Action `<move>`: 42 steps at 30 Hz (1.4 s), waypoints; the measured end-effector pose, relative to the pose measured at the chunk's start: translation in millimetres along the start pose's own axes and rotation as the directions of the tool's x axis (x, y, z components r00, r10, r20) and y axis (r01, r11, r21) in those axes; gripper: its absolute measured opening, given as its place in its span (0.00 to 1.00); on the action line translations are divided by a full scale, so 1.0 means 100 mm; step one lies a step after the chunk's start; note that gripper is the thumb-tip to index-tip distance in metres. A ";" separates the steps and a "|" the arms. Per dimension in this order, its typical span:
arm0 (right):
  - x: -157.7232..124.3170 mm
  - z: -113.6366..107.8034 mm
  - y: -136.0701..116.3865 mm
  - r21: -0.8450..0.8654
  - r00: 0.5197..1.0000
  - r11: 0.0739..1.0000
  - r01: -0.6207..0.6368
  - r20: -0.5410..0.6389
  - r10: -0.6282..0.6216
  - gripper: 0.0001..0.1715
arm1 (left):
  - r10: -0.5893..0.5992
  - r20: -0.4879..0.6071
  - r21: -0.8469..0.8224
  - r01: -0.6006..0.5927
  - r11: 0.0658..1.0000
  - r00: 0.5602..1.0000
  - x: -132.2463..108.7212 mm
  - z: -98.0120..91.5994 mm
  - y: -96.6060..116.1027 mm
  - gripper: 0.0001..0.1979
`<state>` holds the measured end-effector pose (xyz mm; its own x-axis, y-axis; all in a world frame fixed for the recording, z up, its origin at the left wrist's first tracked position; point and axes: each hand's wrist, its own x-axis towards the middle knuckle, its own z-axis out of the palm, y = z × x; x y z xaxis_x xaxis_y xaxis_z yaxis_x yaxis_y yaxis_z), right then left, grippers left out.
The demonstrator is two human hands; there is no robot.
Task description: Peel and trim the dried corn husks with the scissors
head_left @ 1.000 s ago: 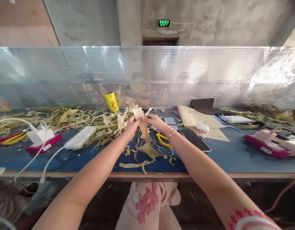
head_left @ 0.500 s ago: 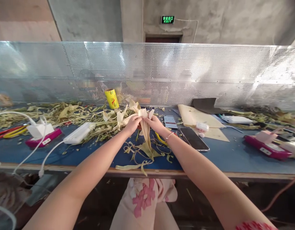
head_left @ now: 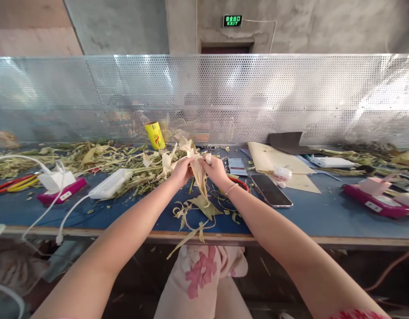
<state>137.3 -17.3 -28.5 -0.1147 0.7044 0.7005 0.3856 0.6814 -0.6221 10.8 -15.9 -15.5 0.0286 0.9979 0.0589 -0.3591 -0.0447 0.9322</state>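
Observation:
My left hand (head_left: 182, 173) is closed in a pinch on a pale, dry corn husk (head_left: 200, 177) above the middle of the table. Close on its right, my right hand (head_left: 215, 172) pinches the upper part of the same husk, thumb and fingers together. The husk's long tail hangs down between both hands. Below it lie curled greenish husk scraps (head_left: 204, 206), one thin strip dangling past the table's front edge. Behind my left hand stand more pale husk pieces (head_left: 167, 161). Red-handled scissors (head_left: 240, 184) lie partly under my right wrist.
A heap of dry leaves (head_left: 138, 179) spreads leftward, with a yellow tube (head_left: 154, 135) behind. A white power bank (head_left: 111, 184) and magenta power strip (head_left: 62, 191) trail cables at left. At right lie a phone (head_left: 271, 190), earbud case (head_left: 282, 174) and tan paper (head_left: 277, 158).
My hands have drawn slightly apart, the right one shifting right and uncovering the scissors' red handle. A thin strip at the front edge now hangs lower. The view has tilted a little.

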 end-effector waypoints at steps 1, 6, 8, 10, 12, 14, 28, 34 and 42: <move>0.00 -0.01 -0.01 -0.002 0.999 0.999 0.033 0.006 -0.033 0.13 | -0.006 -0.007 -0.016 0.005 1.000 1.000 0.01 -0.01 0.00 0.04; -0.01 -0.06 -0.06 0.014 0.985 0.987 0.159 0.069 -0.159 0.11 | -0.018 -0.087 -0.018 0.017 1.000 0.996 0.08 -0.08 0.02 0.06; -0.01 -0.09 -0.09 0.016 0.981 0.983 0.182 0.067 -0.183 0.10 | -0.013 -0.106 0.000 0.013 1.000 0.994 0.10 -0.10 0.02 0.07; 0.00 -0.10 -0.12 0.014 0.979 0.981 0.192 0.063 -0.192 0.11 | 0.013 -0.111 0.022 -0.010 1.000 0.994 0.11 -0.12 0.01 0.07; 0.01 -0.10 -0.13 0.005 0.983 0.985 0.173 0.062 -0.173 0.12 | 0.070 -0.095 0.054 -0.066 0.996 0.993 0.11 -0.13 0.00 0.07; 0.01 -0.09 -0.12 0.015 0.993 0.994 0.105 0.050 -0.105 0.11 | 0.152 -0.050 0.102 -0.146 0.984 0.987 0.10 -0.12 -0.02 0.10; 0.01 0.03 0.02 0.084 0.977 0.975 -0.208 0.070 0.202 0.15 | 0.449 0.209 0.623 -0.472 0.624 0.869 -0.10 0.00 0.02 0.13; 0.01 0.01 -0.03 -0.110 0.999 0.994 0.025 0.038 -0.021 0.09 | 0.411 0.138 0.649 -0.396 0.650 0.901 -0.04 -0.01 -0.04 0.12; -0.02 -0.04 -0.06 -0.199 0.968 0.950 0.242 0.117 -0.222 0.11 | 0.257 0.061 0.381 -0.261 0.887 0.964 0.00 0.01 -0.14 0.09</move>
<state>139.2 -23.4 -24.5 -0.3035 0.5538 0.7754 0.5204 0.7780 -0.3519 16.6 -15.6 -27.9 -0.0084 0.9479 0.3184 0.0292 -0.3180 0.9476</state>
